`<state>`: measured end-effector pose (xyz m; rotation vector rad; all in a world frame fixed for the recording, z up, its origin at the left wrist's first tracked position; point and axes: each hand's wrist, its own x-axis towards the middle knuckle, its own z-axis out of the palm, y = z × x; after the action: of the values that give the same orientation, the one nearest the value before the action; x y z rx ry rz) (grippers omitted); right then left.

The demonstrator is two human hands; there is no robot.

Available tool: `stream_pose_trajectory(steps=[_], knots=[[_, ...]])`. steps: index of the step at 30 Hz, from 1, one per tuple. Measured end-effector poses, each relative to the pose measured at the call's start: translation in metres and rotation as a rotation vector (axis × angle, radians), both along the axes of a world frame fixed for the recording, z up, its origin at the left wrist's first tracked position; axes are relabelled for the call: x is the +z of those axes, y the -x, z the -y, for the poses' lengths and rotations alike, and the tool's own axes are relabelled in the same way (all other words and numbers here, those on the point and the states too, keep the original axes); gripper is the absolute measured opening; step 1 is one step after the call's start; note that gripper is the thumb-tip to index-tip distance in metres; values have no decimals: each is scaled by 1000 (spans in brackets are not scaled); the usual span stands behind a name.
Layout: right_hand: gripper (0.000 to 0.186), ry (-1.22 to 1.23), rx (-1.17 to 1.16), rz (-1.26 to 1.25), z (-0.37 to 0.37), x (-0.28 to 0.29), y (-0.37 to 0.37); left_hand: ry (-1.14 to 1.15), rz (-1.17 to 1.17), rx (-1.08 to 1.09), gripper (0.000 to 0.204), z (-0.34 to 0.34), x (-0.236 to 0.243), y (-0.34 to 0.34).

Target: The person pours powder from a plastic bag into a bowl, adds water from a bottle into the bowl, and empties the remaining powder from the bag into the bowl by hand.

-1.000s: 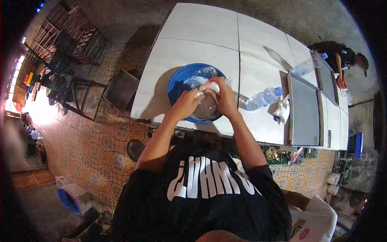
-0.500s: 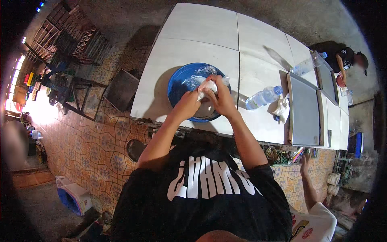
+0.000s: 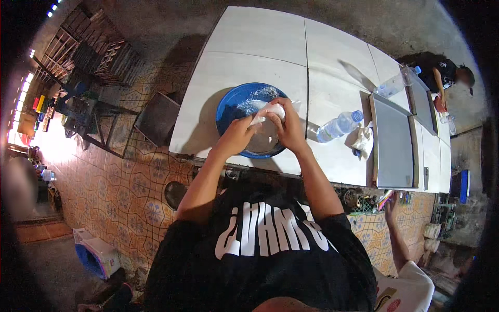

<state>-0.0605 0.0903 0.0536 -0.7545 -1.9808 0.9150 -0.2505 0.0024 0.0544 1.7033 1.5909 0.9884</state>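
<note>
A round blue basin (image 3: 224,112) stands near the front edge of the white tiled table. White powder clings to its far inner wall, and a pale greyish mass (image 3: 262,145) covers its lower part. Above the basin my two hands grip a small plastic bag of white powder (image 3: 271,110). My left hand (image 3: 238,136) pinches its left end. The fingers of my right hand (image 3: 291,127) are wrapped round its right side, where a corner of clear plastic sticks out. Beneath the bag shows a small white patch; whether it is falling powder I cannot tell.
Right of the basin lie a clear bottle (image 3: 340,126) with a blue cap, a crumpled white cloth or bag (image 3: 362,143) and a grey metal tray (image 3: 392,151). A person (image 3: 442,73) is at the far right end; another person's arm (image 3: 397,234) shows at lower right.
My left hand has moved slightly down and left, its fingers loosening a little. The bag looks more stretched between my hands, and more of the pale mass below is visible.
</note>
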Motion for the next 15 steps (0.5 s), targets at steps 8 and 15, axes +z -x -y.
stream_pose_trajectory(steps=[8, 15], knots=[[32, 153, 52, -129, 17, 3, 13, -10, -31, -111, 31, -2, -21, -9], [32, 54, 63, -96, 10, 3, 7, 124, -101, -65, 30, -4, 6, -15]])
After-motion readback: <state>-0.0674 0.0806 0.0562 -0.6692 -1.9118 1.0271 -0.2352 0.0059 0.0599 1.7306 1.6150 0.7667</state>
